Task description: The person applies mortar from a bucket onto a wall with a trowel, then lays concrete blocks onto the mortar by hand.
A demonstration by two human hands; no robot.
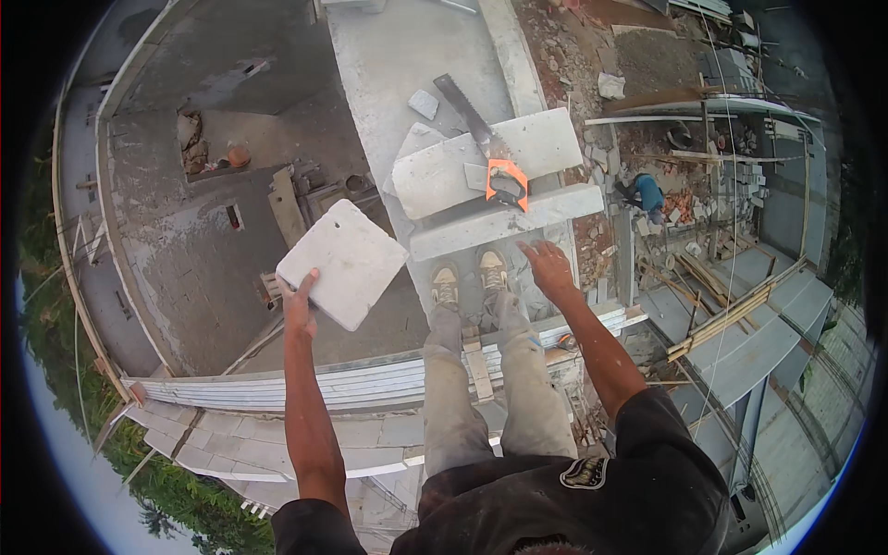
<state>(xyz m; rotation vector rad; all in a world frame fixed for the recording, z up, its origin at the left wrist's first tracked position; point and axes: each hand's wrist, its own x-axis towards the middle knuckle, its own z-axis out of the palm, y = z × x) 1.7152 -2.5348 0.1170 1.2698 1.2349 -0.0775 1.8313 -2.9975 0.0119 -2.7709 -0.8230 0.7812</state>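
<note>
My left hand (298,305) grips a squarish piece of white lightweight concrete block (347,264) by its lower left edge, thumb on the upper face. The piece is held out to the left of my legs and has a small hole near one corner. My right hand (552,272) is raised with nothing in it, fingers apart, near the end of a long narrow block (509,220). Just beyond that lies a wider block (548,146). A handsaw (507,181) with an orange and black handle rests across the wider block, its blade pointing away from me.
I stand on a narrow concrete slab (388,55) with block offcuts (424,104) on it. To the left, a walled space (185,277) lies lower down. Rubble (564,83) lies on the right, where another person (650,194) bends far below. Long white profiles (277,390) run behind my feet.
</note>
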